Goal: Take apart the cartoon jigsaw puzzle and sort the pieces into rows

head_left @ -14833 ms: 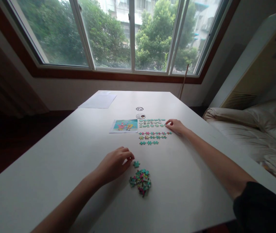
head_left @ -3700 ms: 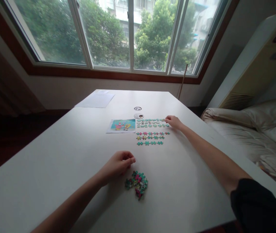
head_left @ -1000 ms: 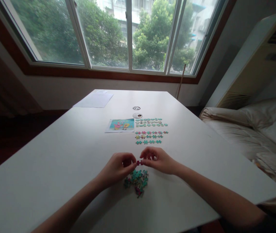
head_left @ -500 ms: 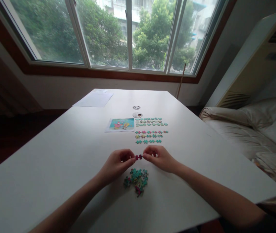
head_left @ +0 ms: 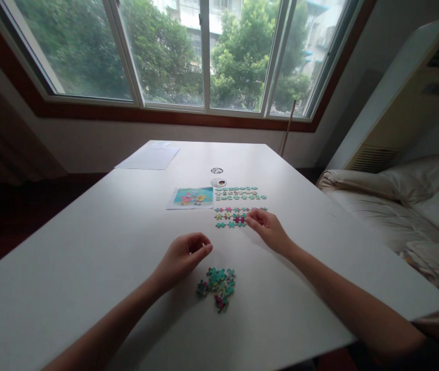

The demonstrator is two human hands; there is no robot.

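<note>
My right hand (head_left: 268, 229) pinches a dark red puzzle piece (head_left: 238, 220) and holds it over the lower rows of laid-out puzzle pieces (head_left: 232, 225). Thumb and fingertips of my left hand (head_left: 184, 257) are pressed together above the table, and nothing shows between them. Just to its right and nearer to me lies a loose pile of mostly green puzzle pieces (head_left: 219, 286). A picture sheet (head_left: 192, 198) with cartoon figures on a blue-green ground lies left of the rows.
All this is on a white table (head_left: 107, 247). Two small round items (head_left: 218, 182) lie beyond the rows, and white paper (head_left: 150, 157) is at the far left corner. A pale sofa (head_left: 389, 206) stands to the right, a window (head_left: 176, 56) beyond the table.
Both hands were together at the dark red piece. My left hand has let go of it, while my right hand has carried it away from me and rightward to the rows.
</note>
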